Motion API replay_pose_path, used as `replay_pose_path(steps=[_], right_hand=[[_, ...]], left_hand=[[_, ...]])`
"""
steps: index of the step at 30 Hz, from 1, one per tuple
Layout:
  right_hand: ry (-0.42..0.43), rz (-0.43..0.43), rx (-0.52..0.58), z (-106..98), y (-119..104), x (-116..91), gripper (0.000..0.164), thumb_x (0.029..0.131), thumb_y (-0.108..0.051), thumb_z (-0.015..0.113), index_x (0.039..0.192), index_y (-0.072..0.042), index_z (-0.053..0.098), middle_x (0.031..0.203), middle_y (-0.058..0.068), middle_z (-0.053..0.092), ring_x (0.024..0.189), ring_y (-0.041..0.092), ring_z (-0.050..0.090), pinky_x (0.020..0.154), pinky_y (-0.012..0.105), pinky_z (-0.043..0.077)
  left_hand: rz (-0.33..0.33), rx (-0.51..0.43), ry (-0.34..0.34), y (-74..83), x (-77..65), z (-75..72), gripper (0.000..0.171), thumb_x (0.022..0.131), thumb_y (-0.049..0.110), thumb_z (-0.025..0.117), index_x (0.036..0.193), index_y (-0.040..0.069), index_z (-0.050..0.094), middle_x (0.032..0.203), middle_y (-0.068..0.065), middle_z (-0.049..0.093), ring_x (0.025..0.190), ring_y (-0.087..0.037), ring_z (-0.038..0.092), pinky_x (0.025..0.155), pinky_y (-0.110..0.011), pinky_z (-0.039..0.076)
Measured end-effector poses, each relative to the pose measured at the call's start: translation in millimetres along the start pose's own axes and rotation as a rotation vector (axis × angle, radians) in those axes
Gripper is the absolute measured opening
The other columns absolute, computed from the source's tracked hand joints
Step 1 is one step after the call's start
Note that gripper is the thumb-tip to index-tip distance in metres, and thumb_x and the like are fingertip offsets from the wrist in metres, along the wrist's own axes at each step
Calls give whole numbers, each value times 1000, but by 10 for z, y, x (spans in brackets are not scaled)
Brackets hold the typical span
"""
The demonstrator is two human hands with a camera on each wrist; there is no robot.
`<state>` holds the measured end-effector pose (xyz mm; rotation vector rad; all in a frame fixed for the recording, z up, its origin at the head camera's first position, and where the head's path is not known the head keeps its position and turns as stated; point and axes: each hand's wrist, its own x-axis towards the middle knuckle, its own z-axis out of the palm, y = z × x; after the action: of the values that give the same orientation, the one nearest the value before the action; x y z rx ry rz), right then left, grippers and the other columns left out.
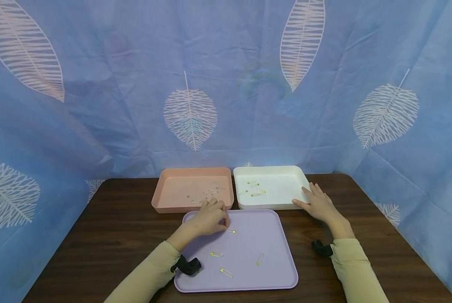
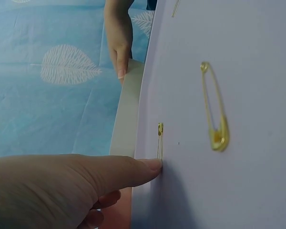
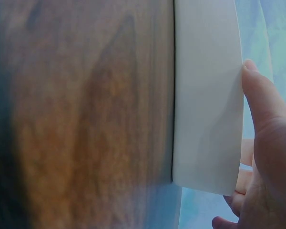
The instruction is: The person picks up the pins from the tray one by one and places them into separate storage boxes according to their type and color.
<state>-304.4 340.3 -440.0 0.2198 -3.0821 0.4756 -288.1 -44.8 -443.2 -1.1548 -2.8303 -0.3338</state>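
Left hand (image 1: 209, 219) pinches a safety pin (image 1: 231, 230) by one end at the lilac tray (image 1: 256, 231); right hand (image 1: 319, 205) rests spread against the white tray (image 1: 280, 185), seemingly steadying it

Head view fwd/down, wrist views close

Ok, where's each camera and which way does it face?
Head: worn on the head, facing forward and down at the purple tray, pink tray and white tray; left hand, right hand and sleeves show.
Left wrist: on that wrist, facing a pin; both hands show.
Right wrist: on that wrist, facing table and white tray; right hand shows.
Head and right wrist share right hand and white tray.
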Motion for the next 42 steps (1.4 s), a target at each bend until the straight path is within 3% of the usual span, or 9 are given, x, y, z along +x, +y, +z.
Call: replay_pose_path(steps=[10,23,42], right_hand=[[16,-11,-5,19,16,9,83,95,-55,52,146,8,35,154,40,13,143,56,13,108,73,17],[17,-14,-5,-1,11,0,83,95,-55,52,146,8,35,154,40,13,143,56,12,108,74,17],[15,-10,-3,23,37,12,84,94,-55,53,146,8,34,154,39,14,143,55,13,108,74,16]], left_hand=[[1,25,22,-6,4,51,17,73,25,78,67,29,63,87,9,50,85,-12,37,76,-31,24],[-17,11,-46,18,22,31,22,73,26,77,63,31,58,90,10,50,91,-12,39,81,-33,28],[20,39,81,104,189,-136,15,80,20,69,68,26,62,87,8,48,87,-13,36,76,-31,25]])
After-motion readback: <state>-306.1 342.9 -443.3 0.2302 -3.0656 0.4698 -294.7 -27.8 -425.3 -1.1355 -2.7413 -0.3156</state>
